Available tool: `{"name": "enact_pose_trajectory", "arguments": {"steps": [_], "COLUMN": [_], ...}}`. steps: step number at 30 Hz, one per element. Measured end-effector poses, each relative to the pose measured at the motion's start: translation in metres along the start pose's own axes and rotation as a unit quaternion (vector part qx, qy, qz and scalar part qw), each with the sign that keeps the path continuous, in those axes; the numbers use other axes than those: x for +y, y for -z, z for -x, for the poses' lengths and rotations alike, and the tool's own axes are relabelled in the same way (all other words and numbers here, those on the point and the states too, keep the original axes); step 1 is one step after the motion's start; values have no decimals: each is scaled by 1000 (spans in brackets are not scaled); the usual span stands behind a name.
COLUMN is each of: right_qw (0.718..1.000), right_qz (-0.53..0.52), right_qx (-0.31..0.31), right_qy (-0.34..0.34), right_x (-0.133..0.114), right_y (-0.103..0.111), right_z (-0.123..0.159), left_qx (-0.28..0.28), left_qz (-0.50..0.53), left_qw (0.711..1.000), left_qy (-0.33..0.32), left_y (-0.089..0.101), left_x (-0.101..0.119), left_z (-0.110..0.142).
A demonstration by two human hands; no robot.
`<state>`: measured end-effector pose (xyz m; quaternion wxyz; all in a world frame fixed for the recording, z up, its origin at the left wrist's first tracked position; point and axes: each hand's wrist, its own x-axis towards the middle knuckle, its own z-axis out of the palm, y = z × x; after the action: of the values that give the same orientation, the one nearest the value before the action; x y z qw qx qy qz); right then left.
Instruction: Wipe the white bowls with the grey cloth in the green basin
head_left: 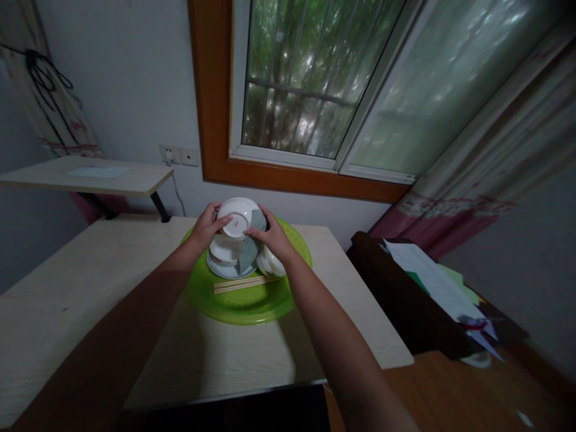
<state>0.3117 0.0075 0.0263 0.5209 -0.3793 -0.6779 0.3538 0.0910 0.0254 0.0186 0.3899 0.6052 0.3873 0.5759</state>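
A white bowl [238, 211] is tipped with its underside toward me, held above the dishes. My left hand [209, 224] grips its left side, thumb on the base. On the right side my right hand [270, 231] holds the bowl together with a grey cloth [247, 255], which hangs down below it. Beneath lies a white dish [222, 251] on a white plate [218, 270]. Another white bowl [272, 264] rests on its side by my right wrist. Pale chopsticks [245, 284] lie in front, all inside a green round tray [252, 309].
The tray stands on a pale wooden table [360, 324]. A raised shelf [108, 174] with a paper on it stands at the left back. Behind are a wall socket [170, 153] and a window [306, 90]. Papers [441, 282] lie on a dark surface at the right.
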Motion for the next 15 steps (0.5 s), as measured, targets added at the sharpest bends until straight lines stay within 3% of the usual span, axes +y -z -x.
{"name": "enact_pose_trajectory", "arguments": {"steps": [7, 15], "right_qw": [1000, 997], "right_qz": [23, 47], "right_qx": [17, 60], "right_qy": [-9, -5], "right_x": [-8, 6], "right_y": [-1, 1], "right_z": [4, 1], "left_qx": [0, -81], "left_qz": [-15, -21], "left_qw": [1000, 996], "left_qy": [8, 8], "left_y": [-3, -6], "left_x": [-1, 6], "left_z": [-1, 6]}}
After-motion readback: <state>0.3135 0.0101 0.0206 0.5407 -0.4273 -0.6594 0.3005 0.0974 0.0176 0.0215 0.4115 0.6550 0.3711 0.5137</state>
